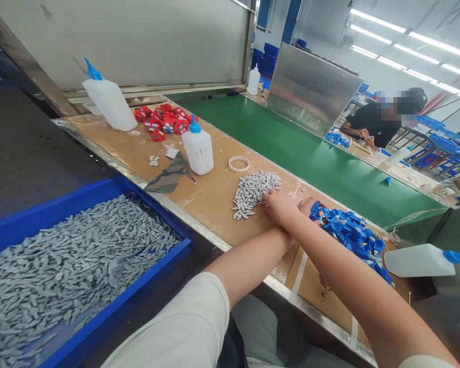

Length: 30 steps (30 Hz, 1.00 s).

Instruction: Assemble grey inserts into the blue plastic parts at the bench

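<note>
My forearms cross over the workbench, the right one on top. At the near edge of a pile of small grey plastic pieces (255, 190), the fingers of my right hand (280, 207) are closed in a pinch on a grey piece, which they mostly cover. Partly hidden behind the right wrist, my left hand (307, 205) is beside a heap of blue plastic parts (348, 232). Its fingers curl round a blue plastic part (316, 209) at the heap's left end.
A blue tray (153, 276) of grey pieces stands at left. White bottles with blue nozzles (199, 153), red parts (164, 120), a ring (238, 164) and a patterned sheet (170, 175) lie on the bench. Beyond run a green conveyor belt (283, 138) and a co-worker (379, 122).
</note>
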Motion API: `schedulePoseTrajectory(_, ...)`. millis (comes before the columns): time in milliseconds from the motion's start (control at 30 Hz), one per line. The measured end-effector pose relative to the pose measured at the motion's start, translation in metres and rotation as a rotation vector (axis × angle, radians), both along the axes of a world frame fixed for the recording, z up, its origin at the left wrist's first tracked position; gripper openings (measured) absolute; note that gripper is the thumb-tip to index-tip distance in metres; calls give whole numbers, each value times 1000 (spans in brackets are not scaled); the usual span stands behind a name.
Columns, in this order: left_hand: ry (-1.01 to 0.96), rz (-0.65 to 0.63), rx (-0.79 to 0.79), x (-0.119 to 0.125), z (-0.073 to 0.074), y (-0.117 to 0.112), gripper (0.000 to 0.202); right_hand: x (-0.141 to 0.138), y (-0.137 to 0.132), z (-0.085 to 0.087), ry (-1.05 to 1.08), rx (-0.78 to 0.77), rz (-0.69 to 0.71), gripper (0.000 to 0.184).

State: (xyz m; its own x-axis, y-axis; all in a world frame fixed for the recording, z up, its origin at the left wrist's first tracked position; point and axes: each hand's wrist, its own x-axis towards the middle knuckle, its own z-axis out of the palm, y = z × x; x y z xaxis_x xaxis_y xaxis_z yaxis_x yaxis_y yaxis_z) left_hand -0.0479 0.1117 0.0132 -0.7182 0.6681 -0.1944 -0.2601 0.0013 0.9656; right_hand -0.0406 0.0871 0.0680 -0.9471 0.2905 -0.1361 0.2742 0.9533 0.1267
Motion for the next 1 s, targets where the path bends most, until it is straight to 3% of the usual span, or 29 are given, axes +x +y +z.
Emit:
schedulePoseTrajectory(167, -98, 174, -123, -9, 1, -12, 34, -9, 3, -13, -33, -8, -10, 22)
schedulePoseTrajectory(300, -196, 104, 32, 14, 1, -5, 27, 9, -1, 1, 73, -1, -83, 19)
schedulePoseTrajectory(433, -412, -132, 261, 33, 5, 3, 25, 68, 4, 31, 457, -262, -111, 8)
schedulePoseTrajectory(500, -561, -297, 363, 35, 9, 5, 27, 111, 11, 43, 664, -460, -122, 11)
schedulePoseTrajectory(567, -632, -420, 423, 36, 12, 6, 28, 158, 18, 48, 851, -619, -226, 19)
schedulePoseTrajectory(700, -704, -592, 496, 37, 15, 5, 39, 242, 26, 29, 990, -889, -497, 29)
schedulePoseTrajectory(833, -639, -640, 472, 43, 14, 2, 48, 291, 17, -5, 954, -1008, -682, 38)
schedulePoseTrajectory(900, -599, -687, 517, 45, 14, 1, 51, 302, 10, -16, 916, -974, -685, 38)
schedulePoseTrajectory(1000, -553, -724, 545, 46, 12, 3, 43, 304, 3, -21, 832, -754, -582, 31)
